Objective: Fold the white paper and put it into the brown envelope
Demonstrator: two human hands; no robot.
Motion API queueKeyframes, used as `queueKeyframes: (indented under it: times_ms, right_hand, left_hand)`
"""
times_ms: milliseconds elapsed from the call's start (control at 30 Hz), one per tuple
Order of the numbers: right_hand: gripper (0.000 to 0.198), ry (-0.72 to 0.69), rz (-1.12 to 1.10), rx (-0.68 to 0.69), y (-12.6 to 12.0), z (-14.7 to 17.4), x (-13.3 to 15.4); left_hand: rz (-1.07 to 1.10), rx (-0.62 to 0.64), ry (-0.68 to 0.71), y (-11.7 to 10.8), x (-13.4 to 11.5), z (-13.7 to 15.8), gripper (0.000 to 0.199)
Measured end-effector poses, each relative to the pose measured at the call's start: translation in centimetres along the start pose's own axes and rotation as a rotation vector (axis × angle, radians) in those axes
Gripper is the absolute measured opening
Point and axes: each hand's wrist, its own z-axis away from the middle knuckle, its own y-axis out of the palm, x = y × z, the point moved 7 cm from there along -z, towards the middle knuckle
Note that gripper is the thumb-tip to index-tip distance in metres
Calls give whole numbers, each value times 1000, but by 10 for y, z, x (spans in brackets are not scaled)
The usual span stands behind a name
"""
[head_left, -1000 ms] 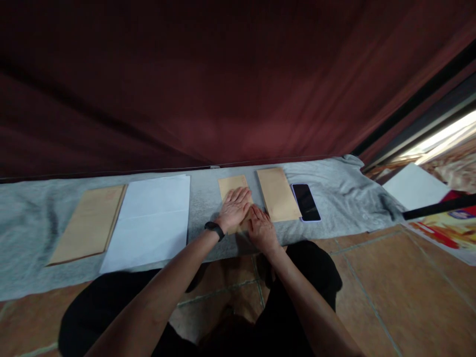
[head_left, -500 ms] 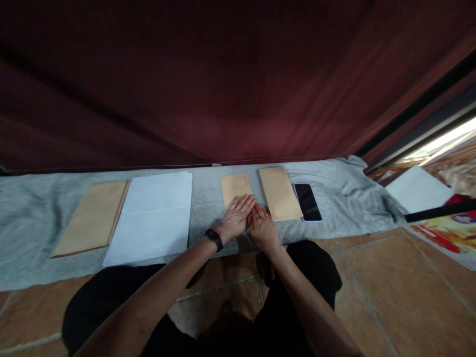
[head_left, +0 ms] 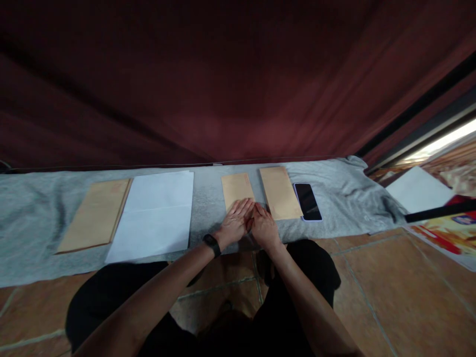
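A small brown envelope with red print at its upper right corner lies on the grey cloth in front of me. Flat across its lower part rests my left hand, fingers stretched out and close together, a black band on the wrist. My right hand touches the left one at the envelope's lower right edge, its fingers extended and pointing forward. Both hands cover the envelope's near end, and the thumbs are mostly hidden. Just right of them lies a second brown envelope.
A dark phone lies right of the second envelope, touching its corner. To the left are white paper sheets and a stack of larger brown envelopes. The grey cloth runs along a dark red curtain. Tiled floor is below.
My left hand has shifted very slightly toward me on the envelope. The right hand stays against it, and the papers lie as before; the view has moved a little.
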Motion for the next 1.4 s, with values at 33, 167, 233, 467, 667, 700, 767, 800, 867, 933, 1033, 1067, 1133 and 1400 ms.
queueKeyframes:
  times_ms: [33, 167, 233, 467, 667, 700, 767, 800, 867, 933, 1033, 1067, 1133, 1400]
  right_hand:
    - [58, -3, 2, 1, 0, 0, 0]
    - [55, -28, 20, 0, 0, 1, 0]
    - [53, -22, 21, 5, 1, 1, -1]
    - [48, -126, -60, 16, 4, 1, 9]
    - [48, -72, -73, -41, 2, 0, 3]
    - [47, -28, -69, -60, 1, -1, -1]
    - [46, 35, -72, -92, -2, -2, -7]
    - [45, 58, -77, -104, -3, -3, -10]
    - [43, 106, -81, -121, -5, -3, -14]
    - [41, 148, -72, -120, -5, -3, -17]
    - [38, 163, -53, -107, -4, -3, -17]
    - [38, 161, -50, -103, -5, -2, -17]
    - [39, 162, -49, -92, -5, -2, -18]
    - [39, 168, -121, -1, -3, -2, -22]
  left_hand:
    - [3, -3, 2, 0, -1, 3, 61]
    - [12, 8, 22, -3, -6, 15, 65]
    - [21, 18, 37, -4, -9, 21, 64]
    - [41, 48, 58, -6, -12, 41, 57]
    - [55, 73, 53, -15, -14, 52, 49]
    - [57, 70, 45, -17, -14, 53, 49]
    - [57, 62, 32, -19, -14, 55, 50]
    - [57, 57, 28, -19, -14, 56, 51]
    - [56, 48, 26, -19, -14, 57, 51]
    - [54, 42, 28, -18, -13, 57, 53]
    - [43, 32, 26, -19, -11, 59, 54]
    - [38, 27, 22, -19, -10, 60, 54]
    - [32, 15, 11, -20, -8, 62, 51]
    - [42, -42, -44, -17, 8, 62, 46]
